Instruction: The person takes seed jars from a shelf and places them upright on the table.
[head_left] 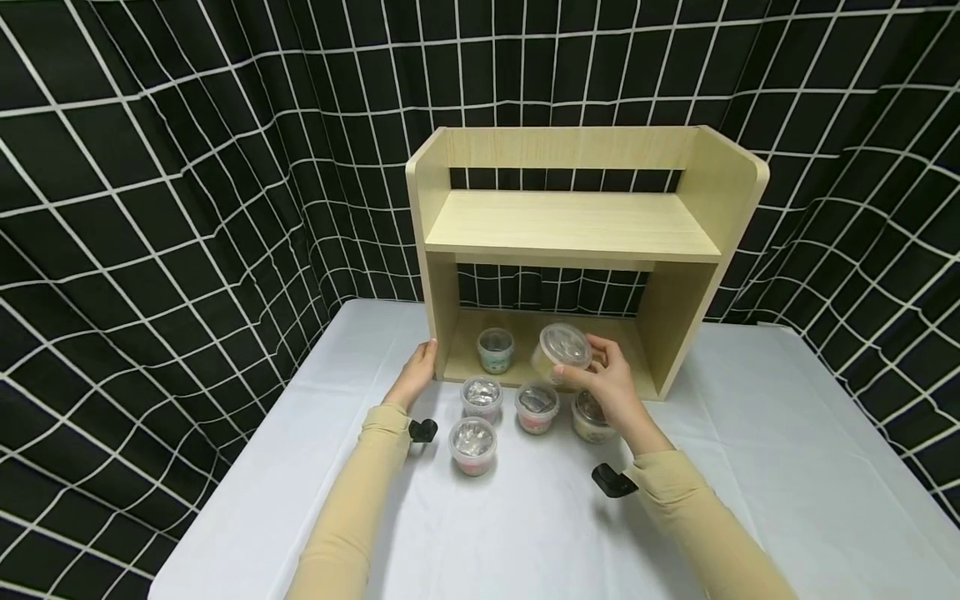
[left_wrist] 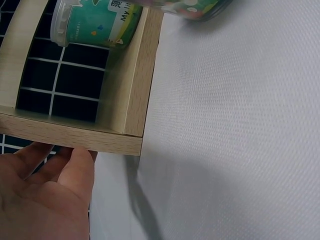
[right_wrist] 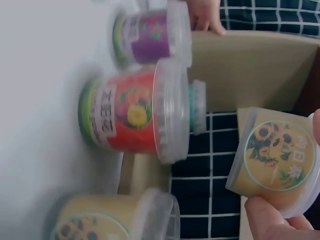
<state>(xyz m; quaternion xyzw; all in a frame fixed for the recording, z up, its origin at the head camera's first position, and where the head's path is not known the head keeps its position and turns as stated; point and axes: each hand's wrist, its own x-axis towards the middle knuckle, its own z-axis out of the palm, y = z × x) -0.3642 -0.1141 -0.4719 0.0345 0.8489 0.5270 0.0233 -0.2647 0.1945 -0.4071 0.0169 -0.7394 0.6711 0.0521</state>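
My right hand grips a round plastic tub with a clear lid, holding it tilted at the front of the wooden shelf's lower level. Sunflowers decorate that tub's yellow label in the right wrist view. My left hand touches the outside of the shelf's left side panel, fingers lightly bent and holding no tub. Inside the lower level stands a green tub. In front of the shelf are a purple tub, a red tub and another yellow sunflower tub.
The two-level wooden shelf stands on a white-covered table. Nearer to me sits a pink-based tub with a clear lid. Black cloth with a white grid hangs behind and at both sides.
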